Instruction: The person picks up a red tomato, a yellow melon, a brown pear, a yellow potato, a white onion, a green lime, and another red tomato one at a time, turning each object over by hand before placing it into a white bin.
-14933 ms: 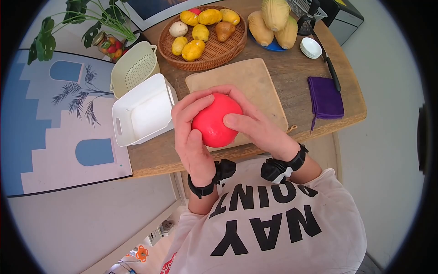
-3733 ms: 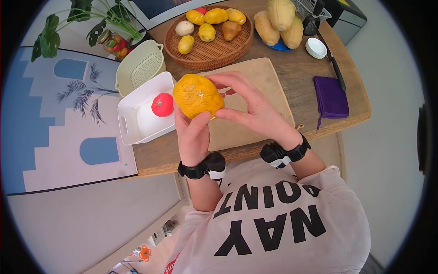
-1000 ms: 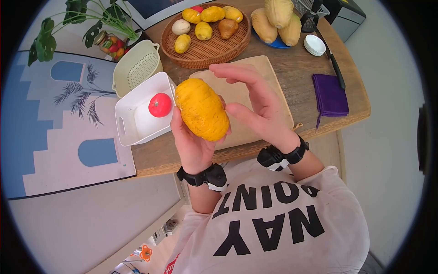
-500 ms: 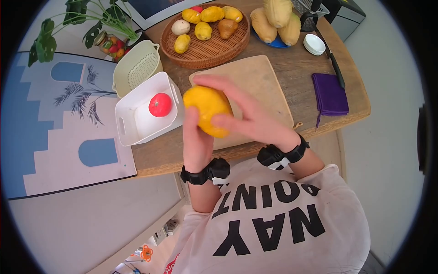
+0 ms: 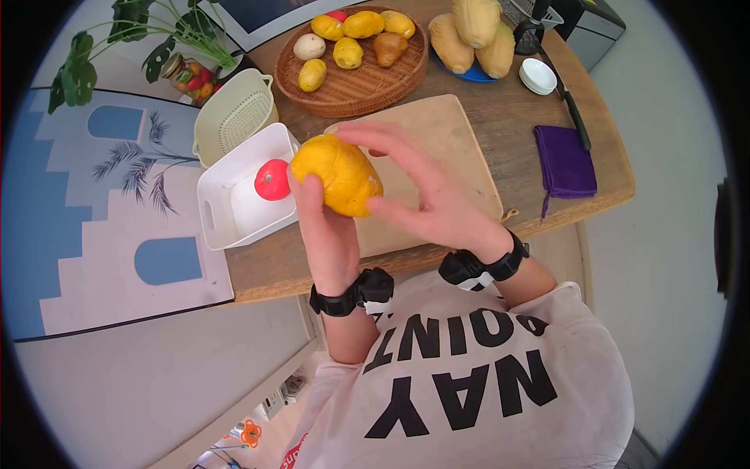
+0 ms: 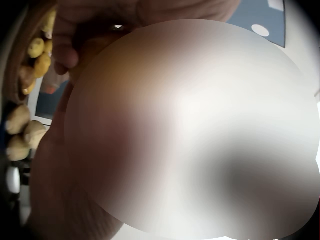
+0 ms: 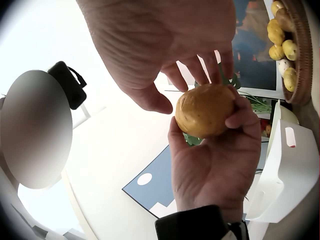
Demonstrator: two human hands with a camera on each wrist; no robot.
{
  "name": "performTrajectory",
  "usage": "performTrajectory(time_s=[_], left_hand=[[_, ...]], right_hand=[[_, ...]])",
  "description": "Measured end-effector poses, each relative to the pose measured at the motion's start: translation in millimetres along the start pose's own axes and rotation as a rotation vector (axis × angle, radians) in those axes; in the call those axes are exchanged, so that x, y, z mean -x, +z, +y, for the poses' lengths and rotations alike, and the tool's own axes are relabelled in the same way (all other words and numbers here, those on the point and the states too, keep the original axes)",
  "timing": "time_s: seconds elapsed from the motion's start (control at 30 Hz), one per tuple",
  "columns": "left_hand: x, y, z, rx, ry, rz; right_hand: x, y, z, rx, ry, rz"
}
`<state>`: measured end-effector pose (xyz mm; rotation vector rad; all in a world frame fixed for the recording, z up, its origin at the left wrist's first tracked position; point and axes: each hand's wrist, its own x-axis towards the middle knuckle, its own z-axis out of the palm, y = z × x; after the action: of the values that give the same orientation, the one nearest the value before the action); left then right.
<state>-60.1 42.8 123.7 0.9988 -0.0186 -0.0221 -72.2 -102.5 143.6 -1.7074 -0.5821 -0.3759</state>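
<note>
A lumpy, yellow, potato-like piece of produce (image 5: pixel 339 175) is held up in front of the cutting board (image 5: pixel 449 168). My left hand (image 5: pixel 330 242) grips it from below, thumb on the near side; in the right wrist view its fingers curl round the golden-brown body (image 7: pixel 205 111). Around its other side my right hand (image 5: pixel 445 205) is spread, thumb by the lower right and fingertips close to the top. A pinkish-red tomato (image 5: pixel 273 180) lies in the white bin (image 5: pixel 205 223) at the left. A blurred patch hides most of the left wrist view.
Behind the board stands a wicker basket (image 5: pixel 351 100) of yellow produce, a white one and a brown pear-shaped one. A green colander (image 5: pixel 234 117) adjoins the bin. At right are a knife (image 5: pixel 576 121), purple cloth (image 5: pixel 566 162), white bowl (image 5: pixel 538 76) and large pale fruits (image 5: pixel 476 35).
The tomato has gone from both hands into the bin, and the yellow piece is now held instead. Over the last second the hands turned it and shifted it slightly up and left.
</note>
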Motion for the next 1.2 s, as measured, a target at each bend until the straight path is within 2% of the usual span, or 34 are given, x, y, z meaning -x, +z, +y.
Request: performTrajectory(time_s=[0.03, 0.13, 0.23, 0.3, 0.53, 0.63, 0.73, 0.83, 0.93, 1.03, 1.13, 1.2], left_hand=[[1, 0, 0, -0.019, 0.009, -0.029], [2, 0, 2, -0.051, 0.03, -0.084], [2, -3, 3, -0.022, 0.033, -0.089], [3, -3, 4, 0.014, 0.041, -0.112], [4, 3, 9, -0.283, 0.16, -0.188], [4, 3, 8, -0.267, 0.17, -0.193], [4, 2, 9, -0.208, 0.159, -0.202], [5, 0, 11, -0.147, 0.147, -0.205], [2, -3, 5, -0.137, 0.134, -0.208], [2, 0, 5, -0.197, 0.161, -0.188], [3, 0, 7, -0.206, 0.163, -0.186], [3, 1, 7, -0.236, 0.159, -0.177]], right_hand=[[0, 2, -3, 0.048, -0.006, 0.02], [3, 5, -2, -0.036, 0.133, 0.067], [1, -6, 9, -0.094, 0.137, 0.162], [1, -3, 5, -0.041, 0.09, 0.16], [-1, -9, 5, -0.033, 0.14, 0.257], [0, -4, 0, 0.063, 0.016, 0.198], [0, -7, 7, -0.004, 0.141, 0.213], [-1, -13, 4, 0.053, 0.092, 0.224], [-2, -6, -8, 0.141, -0.017, 0.147], [-2, -9, -4, 0.084, 0.051, 0.195], [-4, -13, -10, 0.156, -0.077, 0.148], [-2, -9, -10, 0.123, -0.015, 0.16]])
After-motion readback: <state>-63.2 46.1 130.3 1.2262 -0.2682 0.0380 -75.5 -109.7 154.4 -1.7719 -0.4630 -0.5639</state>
